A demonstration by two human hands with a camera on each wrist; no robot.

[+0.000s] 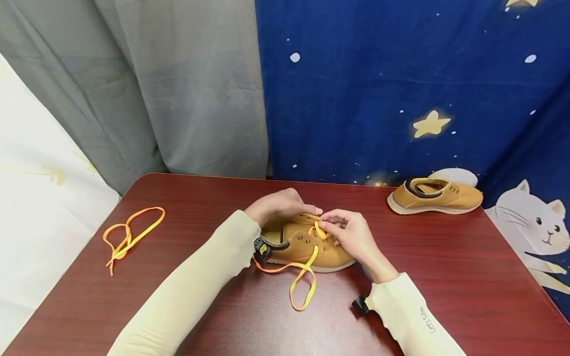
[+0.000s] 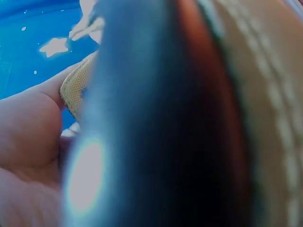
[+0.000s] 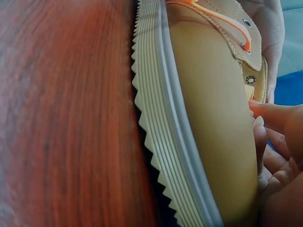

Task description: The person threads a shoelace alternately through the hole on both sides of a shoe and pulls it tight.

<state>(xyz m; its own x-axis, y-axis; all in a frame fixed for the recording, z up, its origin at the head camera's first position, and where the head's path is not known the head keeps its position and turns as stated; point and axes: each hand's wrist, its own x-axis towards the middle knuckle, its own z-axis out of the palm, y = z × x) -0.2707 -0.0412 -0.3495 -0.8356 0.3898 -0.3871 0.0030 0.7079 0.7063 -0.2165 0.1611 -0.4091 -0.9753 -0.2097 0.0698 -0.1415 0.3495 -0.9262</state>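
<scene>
A tan shoe (image 1: 342, 254) lies sideways in front of me, its toe to the right. My left hand (image 1: 281, 202) reaches over its far side and holds the far eyelet flap (image 2: 73, 92). At that flap my right hand (image 1: 352, 233) pinches an orange-yellow shoelace (image 1: 319, 231) between thumb and index finger. From the near flap's eyelet the lace (image 3: 232, 22) crosses toward the far side. Its other length (image 1: 313, 257) comes out of the near flap and loops on the table. The dark collar (image 2: 156, 118) blurs most of the left wrist view.
A second tan shoe (image 1: 438, 198), with no lace in its eyelets, stands at the back right of the reddish-brown table (image 1: 213, 301). Another orange-yellow shoelace (image 1: 129, 240) lies loosely looped on the left. Grey (image 1: 200, 89) and blue star-patterned curtains (image 1: 356, 99) hang behind the table.
</scene>
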